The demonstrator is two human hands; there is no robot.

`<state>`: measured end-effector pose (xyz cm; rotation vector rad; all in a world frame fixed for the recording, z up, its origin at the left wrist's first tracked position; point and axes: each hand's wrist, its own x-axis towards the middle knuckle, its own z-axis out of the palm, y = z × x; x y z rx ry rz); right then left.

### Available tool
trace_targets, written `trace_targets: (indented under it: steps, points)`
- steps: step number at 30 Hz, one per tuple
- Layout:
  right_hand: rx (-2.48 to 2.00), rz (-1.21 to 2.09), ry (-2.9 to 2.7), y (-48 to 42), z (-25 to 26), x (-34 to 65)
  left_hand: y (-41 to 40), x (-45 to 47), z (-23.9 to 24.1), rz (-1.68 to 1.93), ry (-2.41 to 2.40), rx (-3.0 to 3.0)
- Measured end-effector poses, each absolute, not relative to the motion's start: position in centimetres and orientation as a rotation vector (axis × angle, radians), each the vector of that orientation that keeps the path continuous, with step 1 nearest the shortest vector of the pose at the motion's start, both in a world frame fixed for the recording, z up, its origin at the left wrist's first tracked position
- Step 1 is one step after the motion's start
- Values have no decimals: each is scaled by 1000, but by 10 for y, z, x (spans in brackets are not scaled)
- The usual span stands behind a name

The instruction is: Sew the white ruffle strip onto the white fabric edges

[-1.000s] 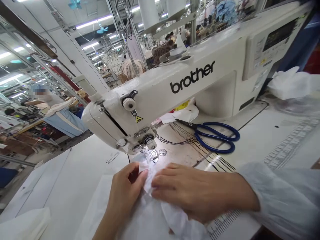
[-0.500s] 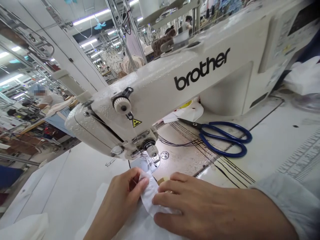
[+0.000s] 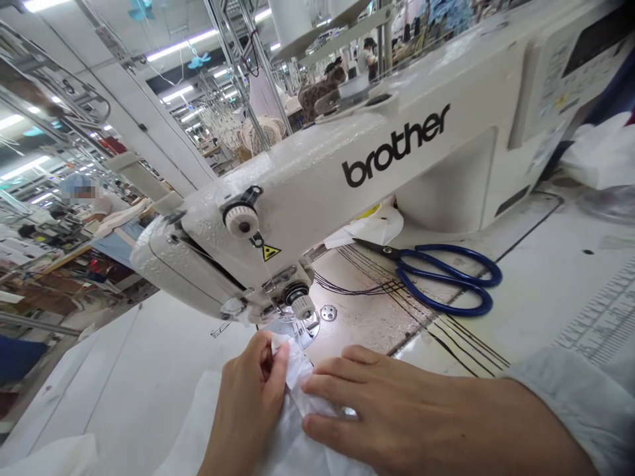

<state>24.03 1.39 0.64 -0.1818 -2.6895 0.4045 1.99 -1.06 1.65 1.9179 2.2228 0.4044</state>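
Note:
White fabric point(image 3: 297, 370) lies in front of the needle area of a white Brother sewing machine point(image 3: 317, 192). My left hand point(image 3: 253, 390) is closed, pinching the fabric's upper edge between thumb and fingers, just short of the presser foot point(image 3: 302, 327). Beside it, my right hand point(image 3: 377, 403) rests on the same fabric with its fingers stretched out and slightly apart, fingertips pressing on the cloth. The palm hides part of the fabric, and what lies beneath it cannot be seen.
Blue-handled scissors point(image 3: 446, 277) lie on the machine bed, right of the needle. Dark lines run across the bed near a printed ruler scale point(image 3: 605, 324). White cloth point(image 3: 600, 152) sits at the far right. A co-worker point(image 3: 86, 195) is at the left background.
My left thumb has shifted up and left along the fabric edge, with the hand more upright. The tan piece beside my right fingers is now out of sight. The scissors stay put.

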Motion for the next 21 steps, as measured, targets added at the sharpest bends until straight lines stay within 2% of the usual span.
trace_targets:
  steps: [8,21]
  points:
    - [-135,570,-2662,14,5,240,-10,20,13,434,2220,1923]
    - [-137,612,-2655,16,8,238,-7,17,15,407,2254,1872]
